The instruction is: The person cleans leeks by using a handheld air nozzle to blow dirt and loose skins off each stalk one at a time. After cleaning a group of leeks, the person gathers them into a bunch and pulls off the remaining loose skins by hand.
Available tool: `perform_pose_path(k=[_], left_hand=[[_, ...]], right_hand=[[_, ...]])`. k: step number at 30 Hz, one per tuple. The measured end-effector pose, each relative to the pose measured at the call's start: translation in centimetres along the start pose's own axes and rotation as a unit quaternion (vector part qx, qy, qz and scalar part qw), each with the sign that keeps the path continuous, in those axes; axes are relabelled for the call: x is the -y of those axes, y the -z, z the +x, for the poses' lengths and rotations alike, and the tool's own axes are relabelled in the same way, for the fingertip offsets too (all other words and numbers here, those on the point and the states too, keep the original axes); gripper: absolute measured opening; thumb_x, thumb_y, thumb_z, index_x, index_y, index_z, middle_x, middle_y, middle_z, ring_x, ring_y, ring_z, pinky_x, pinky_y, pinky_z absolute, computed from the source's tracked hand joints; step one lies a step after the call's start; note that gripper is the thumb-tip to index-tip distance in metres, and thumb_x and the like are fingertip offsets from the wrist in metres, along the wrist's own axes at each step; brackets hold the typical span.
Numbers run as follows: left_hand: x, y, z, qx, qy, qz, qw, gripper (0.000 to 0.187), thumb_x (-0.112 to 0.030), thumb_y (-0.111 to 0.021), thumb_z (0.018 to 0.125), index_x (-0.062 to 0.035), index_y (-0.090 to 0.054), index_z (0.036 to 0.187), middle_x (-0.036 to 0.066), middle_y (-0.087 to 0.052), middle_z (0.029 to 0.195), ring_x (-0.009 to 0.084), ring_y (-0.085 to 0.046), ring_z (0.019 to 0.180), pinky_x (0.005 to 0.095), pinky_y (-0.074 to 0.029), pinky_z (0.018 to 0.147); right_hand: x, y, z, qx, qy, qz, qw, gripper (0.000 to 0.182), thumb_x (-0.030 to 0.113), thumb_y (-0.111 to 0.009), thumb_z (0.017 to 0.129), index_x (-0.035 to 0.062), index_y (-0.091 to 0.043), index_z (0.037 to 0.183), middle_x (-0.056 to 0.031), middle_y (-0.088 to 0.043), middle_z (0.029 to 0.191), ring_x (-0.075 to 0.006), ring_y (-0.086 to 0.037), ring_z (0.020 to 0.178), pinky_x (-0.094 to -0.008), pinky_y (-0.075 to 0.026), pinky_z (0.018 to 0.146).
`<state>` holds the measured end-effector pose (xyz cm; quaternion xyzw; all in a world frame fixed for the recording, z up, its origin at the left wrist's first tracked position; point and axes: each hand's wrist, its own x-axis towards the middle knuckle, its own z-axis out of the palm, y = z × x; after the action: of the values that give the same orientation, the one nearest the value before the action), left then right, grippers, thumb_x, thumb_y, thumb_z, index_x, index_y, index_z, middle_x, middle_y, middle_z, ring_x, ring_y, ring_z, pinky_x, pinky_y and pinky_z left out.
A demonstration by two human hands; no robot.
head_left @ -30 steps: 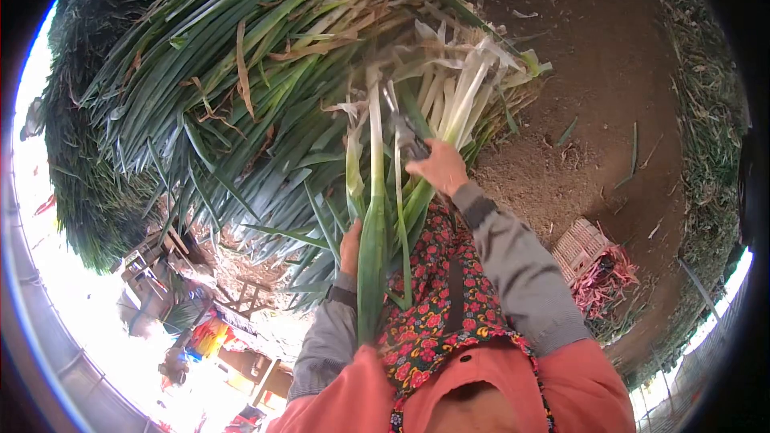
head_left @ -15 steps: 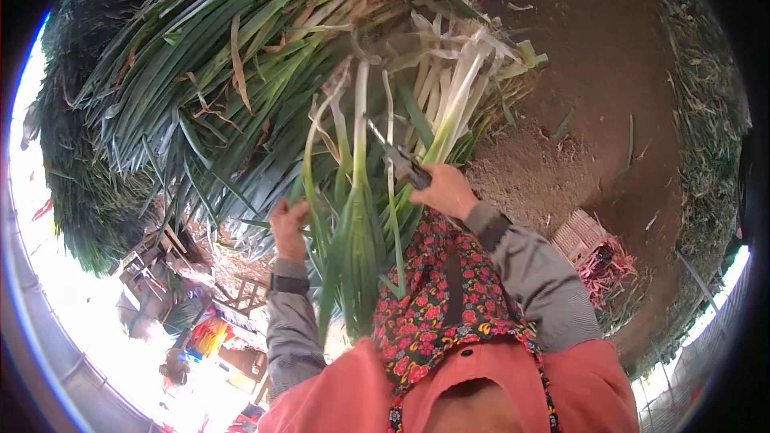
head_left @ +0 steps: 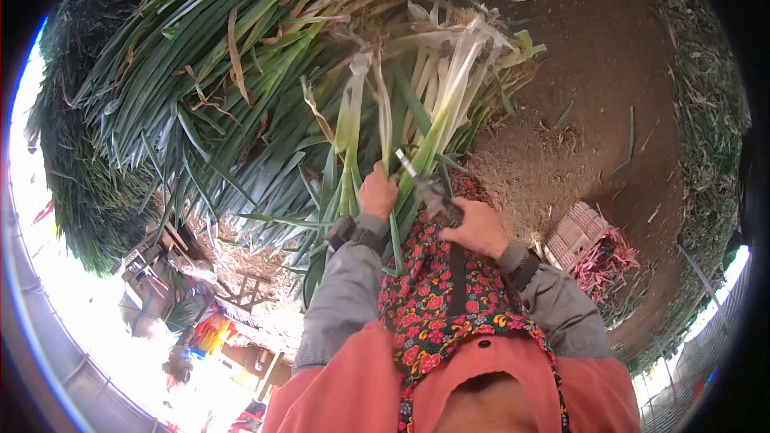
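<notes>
My left hand [head_left: 377, 192] is closed around the upper stalk of a long green onion [head_left: 384, 116], its fingertips partly hidden. Just left of it stands another pale stalk with green leaves. In my right hand [head_left: 481, 228] is a grey air blow gun [head_left: 437, 199], gripped by its dark handle, with a thin metal nozzle angled up and left. The nozzle points near several white-stemmed green onions [head_left: 457, 84] that lie in front of my apron [head_left: 433, 301].
A large heap of green onions [head_left: 200, 72] spreads ahead and left. Brown soil [head_left: 593, 72] with loose leaves lies to the right, along with a bundle of pink ties [head_left: 597, 252] by a pale slatted piece [head_left: 575, 236]. More onions [head_left: 710, 112] line the far right.
My left hand has moved right, from beside the leaves onto a stalk. The thick stalk at centre has shifted. My right hand has drawn back down and right with the blow gun.
</notes>
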<state>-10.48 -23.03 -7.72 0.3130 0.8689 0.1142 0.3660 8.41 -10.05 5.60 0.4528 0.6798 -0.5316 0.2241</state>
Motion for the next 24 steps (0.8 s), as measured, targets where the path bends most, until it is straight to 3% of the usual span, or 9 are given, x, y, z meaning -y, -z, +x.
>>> perform_pose_path(k=[3, 6, 7, 10, 11, 14, 17, 20, 24], left_hand=[[-0.1, -0.5, 0.4, -0.001, 0.056, 0.017, 0.998, 0.028, -0.021, -0.057, 0.086, -0.0014, -0.056, 0.105, 0.023, -0.065, 0.088, 0.0423, -0.061, 0.089, 0.0506, -0.047, 0.075], [2.3, -1.2, 0.5, -0.007, 0.005, -0.133, 0.991, 0.029, -0.021, -0.060, 0.084, -0.0004, -0.059, 0.104, 0.016, -0.061, 0.071, 0.0303, -0.063, 0.070, 0.0415, -0.048, 0.064], [2.4, -0.9, 0.3, -0.006, -0.010, -0.167, 0.986, 0.019, -0.016, -0.059, 0.086, -0.0004, -0.062, 0.098, 0.009, -0.058, 0.066, 0.0207, -0.060, 0.063, 0.0336, -0.047, 0.056], [1.2, 2.9, -0.7, 0.114, 0.166, -0.443, 0.873, 0.016, -0.014, -0.057, 0.090, -0.0011, -0.062, 0.098, 0.005, -0.058, 0.065, 0.0182, -0.058, 0.059, 0.0311, -0.046, 0.053], [0.1, 4.5, -1.2, 0.156, 0.195, -0.475, 0.844, 0.015, -0.013, -0.057, 0.092, 0.0008, -0.061, 0.096, 0.002, -0.054, 0.067, 0.0108, -0.051, 0.059, 0.0264, -0.042, 0.053], [1.6, 4.8, -3.1, 0.207, 0.260, -0.585, 0.740, 0.016, -0.014, -0.057, 0.093, 0.0001, -0.059, 0.100, 0.003, -0.053, 0.067, 0.0146, -0.052, 0.059, 0.0286, -0.043, 0.053], [4.0, 4.2, -4.6, 0.238, 0.305, -0.680, 0.622, 0.018, -0.017, -0.057, 0.095, -0.0013, -0.056, 0.103, 0.003, -0.051, 0.069, 0.0174, -0.051, 0.060, 0.0311, -0.044, 0.055], [4.3, 4.5, -5.3, 0.261, 0.327, -0.709, 0.567, 0.017, -0.021, -0.056, 0.096, -0.0046, -0.054, 0.102, 0.003, -0.050, 0.070, 0.0192, -0.050, 0.062, 0.0343, -0.044, 0.059], [5.5, 4.0, -7.0, 0.299, 0.308, -0.733, 0.528, 0.019, -0.026, -0.055, 0.096, -0.0076, -0.054, 0.100, 0.002, -0.048, 0.069, 0.0181, -0.048, 0.063, 0.0348, -0.043, 0.061]], right_hand=[[0.0, -1.7, 3.1, -0.053, 0.006, -0.020, 0.998, 0.059, 0.041, -0.072, 0.062, 0.0041, -0.065, 0.107, -0.0226, -0.068, 0.090, -0.0392, -0.066, 0.087, -0.0460, -0.052, 0.079], [0.7, -0.9, 6.2, -0.111, 0.023, 0.025, 0.993, 0.050, 0.039, -0.071, 0.064, 0.0045, -0.066, 0.099, -0.0227, -0.068, 0.088, -0.0409, -0.065, 0.085, -0.0478, -0.052, 0.078], [1.1, -0.5, 6.4, -0.107, 0.024, 0.021, 0.994, 0.049, 0.039, -0.071, 0.064, 0.0044, -0.066, 0.099, -0.0225, -0.067, 0.088, -0.0408, -0.065, 0.085, -0.0479, -0.052, 0.078], [1.8, -0.6, 3.9, -0.061, 0.032, -0.023, 0.997, 0.049, 0.038, -0.070, 0.065, 0.0033, -0.066, 0.099, -0.0230, -0.067, 0.089, -0.0408, -0.065, 0.087, -0.0486, -0.052, 0.079], [1.8, -1.0, 2.7, -0.048, 0.036, -0.036, 0.998, 0.049, 0.038, -0.070, 0.065, 0.0029, -0.066, 0.099, -0.0231, -0.067, 0.089, -0.0409, -0.065, 0.088, -0.0487, -0.052, 0.080], [2.6, -1.1, 3.2, -0.034, 0.023, -0.054, 0.998, 0.046, 0.038, -0.070, 0.065, 0.0022, -0.066, 0.095, -0.0232, -0.067, 0.090, -0.0408, -0.065, 0.089, -0.0482, -0.051, 0.081], [2.1, -1.4, 9.2, -0.050, 0.002, -0.055, 0.997, 0.044, 0.037, -0.070, 0.065, 0.0029, -0.067, 0.093, -0.0227, -0.067, 0.089, -0.0402, -0.065, 0.088, -0.0476, -0.052, 0.080], [2.9, -0.1, 9.5, -0.080, 0.000, -0.021, 0.997, 0.045, 0.037, -0.070, 0.065, 0.0031, -0.067, 0.095, -0.0223, -0.067, 0.090, -0.0394, -0.065, 0.088, -0.0469, -0.052, 0.080], [2.9, -0.2, 4.8, 0.023, 0.022, -0.090, 0.995, 0.049, 0.039, -0.071, 0.065, 0.0035, -0.067, 0.099, -0.0222, -0.068, 0.091, -0.0392, -0.065, 0.088, -0.0465, -0.051, 0.081]])
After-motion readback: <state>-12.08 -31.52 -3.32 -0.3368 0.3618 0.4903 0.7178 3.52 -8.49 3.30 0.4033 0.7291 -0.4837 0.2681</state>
